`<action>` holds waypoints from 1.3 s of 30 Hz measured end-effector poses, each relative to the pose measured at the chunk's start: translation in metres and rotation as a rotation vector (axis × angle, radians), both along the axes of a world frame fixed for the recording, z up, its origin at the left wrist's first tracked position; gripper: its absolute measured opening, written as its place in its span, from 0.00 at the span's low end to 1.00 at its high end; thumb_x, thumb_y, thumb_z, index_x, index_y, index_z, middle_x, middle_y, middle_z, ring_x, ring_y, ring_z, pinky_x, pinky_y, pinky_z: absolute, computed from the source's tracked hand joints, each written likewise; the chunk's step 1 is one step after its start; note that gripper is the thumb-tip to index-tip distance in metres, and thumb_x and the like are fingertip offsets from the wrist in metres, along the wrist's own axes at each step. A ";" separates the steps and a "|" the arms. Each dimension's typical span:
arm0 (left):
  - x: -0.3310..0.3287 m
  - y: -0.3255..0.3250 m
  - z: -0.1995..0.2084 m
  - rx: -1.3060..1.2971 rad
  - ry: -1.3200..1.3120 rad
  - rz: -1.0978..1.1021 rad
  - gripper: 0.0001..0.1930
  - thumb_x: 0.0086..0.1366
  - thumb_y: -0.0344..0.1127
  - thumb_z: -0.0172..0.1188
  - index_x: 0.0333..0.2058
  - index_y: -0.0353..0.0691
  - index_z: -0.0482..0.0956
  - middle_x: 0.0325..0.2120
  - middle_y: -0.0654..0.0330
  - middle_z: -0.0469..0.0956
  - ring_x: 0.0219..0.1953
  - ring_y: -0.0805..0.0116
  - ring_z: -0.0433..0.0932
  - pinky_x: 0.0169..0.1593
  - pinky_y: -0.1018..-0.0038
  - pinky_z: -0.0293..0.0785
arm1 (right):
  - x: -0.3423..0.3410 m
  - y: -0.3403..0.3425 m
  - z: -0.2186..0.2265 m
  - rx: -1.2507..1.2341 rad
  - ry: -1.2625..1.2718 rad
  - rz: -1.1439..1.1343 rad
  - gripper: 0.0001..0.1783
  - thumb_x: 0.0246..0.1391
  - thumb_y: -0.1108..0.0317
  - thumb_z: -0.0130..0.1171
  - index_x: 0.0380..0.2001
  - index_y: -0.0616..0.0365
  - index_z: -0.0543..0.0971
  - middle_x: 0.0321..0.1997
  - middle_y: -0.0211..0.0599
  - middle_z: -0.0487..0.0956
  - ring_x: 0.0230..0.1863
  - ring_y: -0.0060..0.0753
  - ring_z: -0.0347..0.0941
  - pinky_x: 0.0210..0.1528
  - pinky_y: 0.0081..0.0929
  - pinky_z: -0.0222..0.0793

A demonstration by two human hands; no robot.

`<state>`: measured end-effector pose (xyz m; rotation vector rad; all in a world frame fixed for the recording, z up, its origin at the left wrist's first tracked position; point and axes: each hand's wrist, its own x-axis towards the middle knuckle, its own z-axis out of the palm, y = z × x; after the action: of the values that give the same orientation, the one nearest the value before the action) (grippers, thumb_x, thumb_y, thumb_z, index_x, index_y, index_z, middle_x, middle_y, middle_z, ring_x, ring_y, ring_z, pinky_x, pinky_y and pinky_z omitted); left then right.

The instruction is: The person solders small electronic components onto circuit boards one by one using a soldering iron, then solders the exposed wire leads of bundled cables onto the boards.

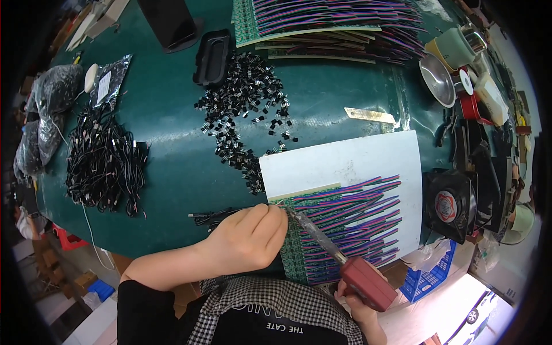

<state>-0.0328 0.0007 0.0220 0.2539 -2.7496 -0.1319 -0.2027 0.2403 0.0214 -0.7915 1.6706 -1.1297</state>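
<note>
My left hand [248, 237] is closed in a pinch at the upper left edge of a green circuit board panel [295, 253]; whatever sits between its fingertips is too small and hidden to name. Black cables [214, 218], one with a metal plug, run beside and under that hand. Held in my right hand [357, 307] is a soldering iron [368, 282] with a boxy dark red handle. Its tip reaches the board right beside my left fingertips. Rows of thin multicoloured wires [362, 221] stick out rightward from the panel, which lies on a white sheet [339, 161].
Loose small black connectors [247, 92] are heaped beyond my hands, near a black tray [213, 57]. Bundled black cables [106, 161] lie at left. More wired panels [322, 34] are stacked at the far side. A black fan [451, 206] and metal bowl [437, 80] stand right.
</note>
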 end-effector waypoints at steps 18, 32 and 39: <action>0.000 -0.005 -0.004 -0.080 0.070 -0.027 0.10 0.41 0.26 0.58 0.26 0.29 0.77 0.23 0.60 0.72 0.25 0.72 0.72 0.27 0.82 0.71 | 0.005 -0.007 0.007 0.010 -0.220 -0.138 0.30 0.40 0.57 0.65 0.44 0.68 0.73 0.34 0.38 0.77 0.24 0.24 0.72 0.26 0.18 0.66; 0.004 -0.011 0.000 -0.176 0.040 -0.179 0.07 0.42 0.26 0.57 0.23 0.28 0.76 0.23 0.57 0.73 0.27 0.69 0.73 0.30 0.81 0.73 | 0.003 0.016 -0.007 0.031 0.311 0.124 0.25 0.35 0.72 0.68 0.42 0.65 0.77 0.35 0.39 0.80 0.30 0.33 0.78 0.34 0.22 0.74; 0.001 -0.014 0.001 -0.178 0.013 -0.206 0.08 0.39 0.27 0.56 0.22 0.28 0.76 0.24 0.56 0.73 0.27 0.70 0.73 0.30 0.82 0.72 | 0.013 0.019 -0.009 0.066 -0.003 -0.093 0.38 0.43 0.43 0.64 0.44 0.68 0.69 0.31 0.41 0.75 0.22 0.24 0.68 0.23 0.18 0.63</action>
<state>-0.0319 -0.0129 0.0229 -0.0782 -2.7464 0.0572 -0.1902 0.2592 0.0123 -0.6760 1.7481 -1.1326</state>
